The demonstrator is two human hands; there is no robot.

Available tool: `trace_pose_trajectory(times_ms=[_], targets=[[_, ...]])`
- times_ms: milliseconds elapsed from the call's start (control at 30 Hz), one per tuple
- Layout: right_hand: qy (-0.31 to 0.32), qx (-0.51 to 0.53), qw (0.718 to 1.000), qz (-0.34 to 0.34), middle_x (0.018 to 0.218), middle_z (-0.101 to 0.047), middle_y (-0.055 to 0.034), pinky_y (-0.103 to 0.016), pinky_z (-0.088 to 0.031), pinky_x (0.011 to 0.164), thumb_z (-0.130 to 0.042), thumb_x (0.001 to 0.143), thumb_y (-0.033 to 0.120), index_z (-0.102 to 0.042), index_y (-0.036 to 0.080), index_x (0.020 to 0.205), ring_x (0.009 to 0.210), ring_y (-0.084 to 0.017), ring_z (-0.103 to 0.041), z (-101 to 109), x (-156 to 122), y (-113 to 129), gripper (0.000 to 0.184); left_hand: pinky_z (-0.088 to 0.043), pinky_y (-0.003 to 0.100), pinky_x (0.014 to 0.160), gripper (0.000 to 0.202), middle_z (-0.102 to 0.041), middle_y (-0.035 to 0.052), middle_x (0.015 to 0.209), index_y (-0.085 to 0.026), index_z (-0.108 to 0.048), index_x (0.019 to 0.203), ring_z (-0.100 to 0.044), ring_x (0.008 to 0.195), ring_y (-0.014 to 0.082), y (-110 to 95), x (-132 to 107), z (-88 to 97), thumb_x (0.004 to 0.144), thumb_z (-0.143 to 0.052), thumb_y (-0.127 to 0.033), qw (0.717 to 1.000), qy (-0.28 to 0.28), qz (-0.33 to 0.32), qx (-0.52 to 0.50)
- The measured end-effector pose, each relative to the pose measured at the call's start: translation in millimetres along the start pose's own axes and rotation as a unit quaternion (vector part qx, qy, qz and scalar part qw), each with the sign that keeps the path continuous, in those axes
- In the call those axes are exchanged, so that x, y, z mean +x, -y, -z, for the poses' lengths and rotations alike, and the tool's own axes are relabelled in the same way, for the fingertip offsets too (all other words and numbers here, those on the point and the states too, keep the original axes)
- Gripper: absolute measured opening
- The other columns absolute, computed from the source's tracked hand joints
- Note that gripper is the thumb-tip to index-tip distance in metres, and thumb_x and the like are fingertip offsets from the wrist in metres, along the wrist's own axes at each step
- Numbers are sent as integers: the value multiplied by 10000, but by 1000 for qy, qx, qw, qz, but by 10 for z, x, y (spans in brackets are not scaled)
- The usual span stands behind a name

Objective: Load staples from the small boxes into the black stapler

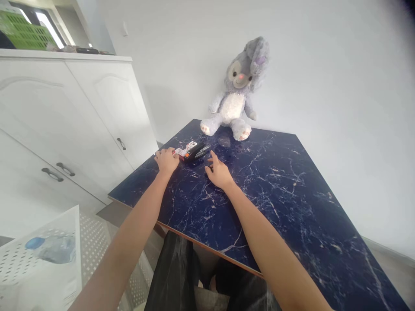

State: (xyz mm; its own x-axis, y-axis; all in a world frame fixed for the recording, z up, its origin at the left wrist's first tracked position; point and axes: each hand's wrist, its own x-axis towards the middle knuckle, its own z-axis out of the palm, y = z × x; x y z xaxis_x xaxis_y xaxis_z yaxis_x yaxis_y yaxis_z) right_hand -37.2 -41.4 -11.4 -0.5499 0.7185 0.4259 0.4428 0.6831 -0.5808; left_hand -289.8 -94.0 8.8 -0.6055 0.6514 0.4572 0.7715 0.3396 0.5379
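Note:
My left hand (167, 161) is at the far left part of the dark blue marbled table (259, 190). Its fingers are curled at the near end of a small red and white box (183, 152), partly covering it. Against that box lies a black object (197, 151) with an orange patch and pale lettering, possibly a case; its exact kind is unclear. Just right of the black object is my right hand (220, 172), low over the tabletop. Its fingers are apart, with the index finger stretched forward and nothing held.
A grey plush toy (234, 103) sits at the table's back edge against the white wall. White cabinets (94, 99) stand to the left, with a green basket (24, 30) above. At lower left, a white perforated bin (79, 250) holds a clear bottle (56, 249) with a blue cap.

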Motion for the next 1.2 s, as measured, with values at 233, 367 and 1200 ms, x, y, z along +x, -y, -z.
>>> trace_pose_trajectory(times_ms=[233,367,1200], targets=[[20,-45,999,8,1189,-729,-124,-435,-524,977,-515,948,227,-288,142,1589,1077,-282,-664,-15,3,12,685,-408,483,1077,461,-766,49,1184,-255,-754,1208,-562,1227,339,-32,-17,-78,776,-622,-163,971,121,-202,35],[28,-48,998,7,1129,-746,-109,-415,-513,968,-514,950,217,-247,138,1609,1072,-275,-652,-5,1,19,715,-450,440,1046,400,-782,56,1143,-248,-797,1143,-651,1088,293,-46,-34,-54,812,-588,-168,976,88,-197,13],[-51,-45,988,-138,1415,-602,-215,-458,-435,1131,-556,889,267,-462,48,1486,1293,-341,-573,-92,426,-73,644,-413,493,1069,567,-656,156,1358,-160,-523,1447,-542,1272,353,-37,-37,60,881,-520,-116,997,-15,-19,69]])
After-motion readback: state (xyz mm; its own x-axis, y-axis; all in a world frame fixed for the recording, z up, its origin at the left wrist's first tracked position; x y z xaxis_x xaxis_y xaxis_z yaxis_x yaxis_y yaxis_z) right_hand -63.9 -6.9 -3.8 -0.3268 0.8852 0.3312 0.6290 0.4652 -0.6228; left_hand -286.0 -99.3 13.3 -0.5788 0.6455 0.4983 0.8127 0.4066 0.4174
